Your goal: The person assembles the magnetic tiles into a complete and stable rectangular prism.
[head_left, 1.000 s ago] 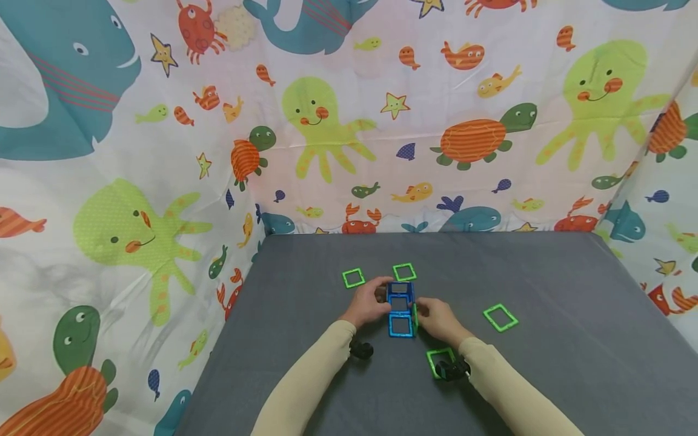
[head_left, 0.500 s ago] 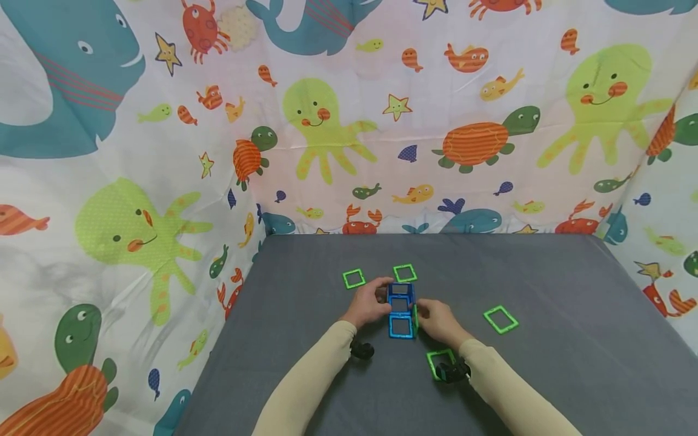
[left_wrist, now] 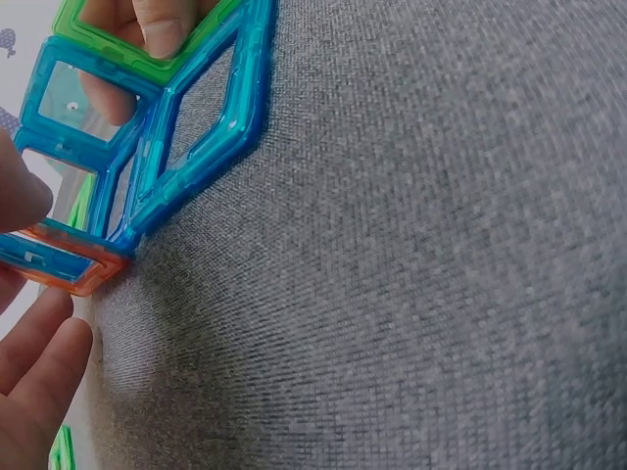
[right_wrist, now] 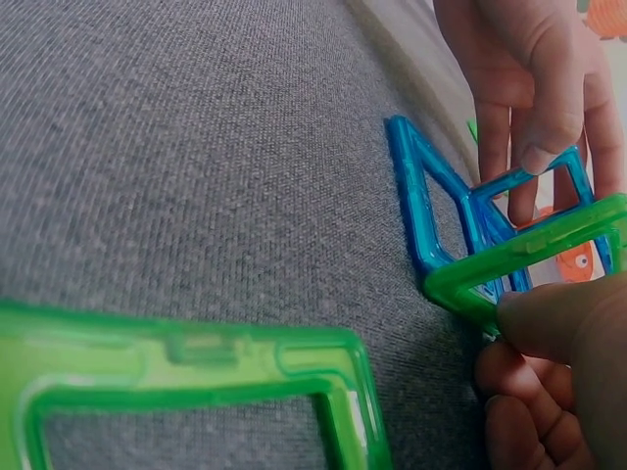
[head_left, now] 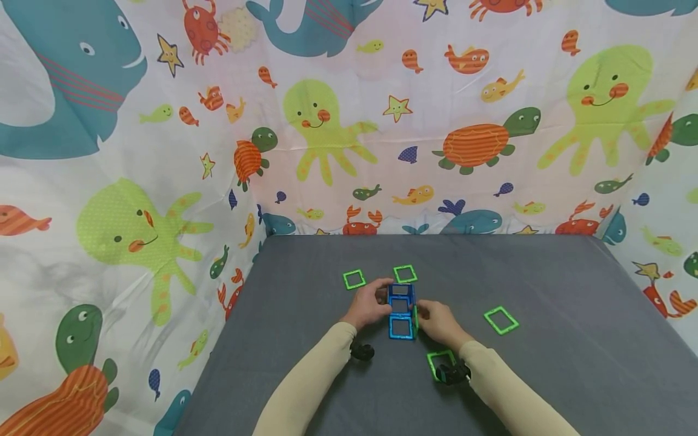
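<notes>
In the head view, my left hand (head_left: 368,303) grips the left side of a small structure of blue magnetic tiles (head_left: 401,314), thumb in front and fingers behind. One blue tile lies flat at its front, and others stand up behind it. The left wrist view also shows an orange tile (left_wrist: 98,279) in the structure, beside the left fingers. Between thumb and fingers my right hand (head_left: 440,320) pinches a green square magnetic tile (right_wrist: 539,245). It stands on edge along the structure's right side, its lower corner at the flat blue tile.
Loose green square tiles lie on the grey cloth: one at back left (head_left: 345,281), another behind the structure (head_left: 408,281), a third to the right (head_left: 493,324). A further green tile (head_left: 431,366) lies under the right wrist's black camera (head_left: 452,372). A sea-animal curtain surrounds the table.
Both hands and the tiles keep their places. Only the head view shifts very slightly.
</notes>
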A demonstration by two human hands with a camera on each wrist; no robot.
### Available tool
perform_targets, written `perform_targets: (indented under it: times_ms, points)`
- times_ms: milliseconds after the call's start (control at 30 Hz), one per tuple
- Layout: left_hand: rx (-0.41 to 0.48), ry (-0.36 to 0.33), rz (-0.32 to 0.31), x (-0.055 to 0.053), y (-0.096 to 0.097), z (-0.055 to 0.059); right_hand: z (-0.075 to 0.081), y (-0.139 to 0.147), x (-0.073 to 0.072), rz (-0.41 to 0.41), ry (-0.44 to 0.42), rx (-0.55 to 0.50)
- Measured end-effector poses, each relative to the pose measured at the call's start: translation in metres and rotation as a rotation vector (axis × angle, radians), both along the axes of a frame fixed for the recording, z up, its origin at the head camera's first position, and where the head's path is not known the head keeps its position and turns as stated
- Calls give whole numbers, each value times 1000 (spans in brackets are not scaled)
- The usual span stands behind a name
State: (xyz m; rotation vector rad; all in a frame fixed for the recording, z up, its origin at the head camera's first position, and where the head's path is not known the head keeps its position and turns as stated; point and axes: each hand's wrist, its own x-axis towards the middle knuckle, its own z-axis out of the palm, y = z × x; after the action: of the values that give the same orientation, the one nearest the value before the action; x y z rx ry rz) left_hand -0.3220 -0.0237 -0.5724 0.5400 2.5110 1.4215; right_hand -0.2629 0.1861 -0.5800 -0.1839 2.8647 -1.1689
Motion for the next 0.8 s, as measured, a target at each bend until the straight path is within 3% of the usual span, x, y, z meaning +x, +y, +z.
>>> perform_targets:
  times_ms: [200,300,567,800]
  points:
    - [25,14,-41,-1,-4,-4,-1,0,2,-2,-1,-3]
    - [5,42,-24,-3,-11,-6,-1,-1,2,4,5,-4]
    - [-142,260,134,-16,-32,-3,0,1,3,22,0,-7]
    - [-287,442,168,-31,-44,-4,1,0,4,19,11,-10]
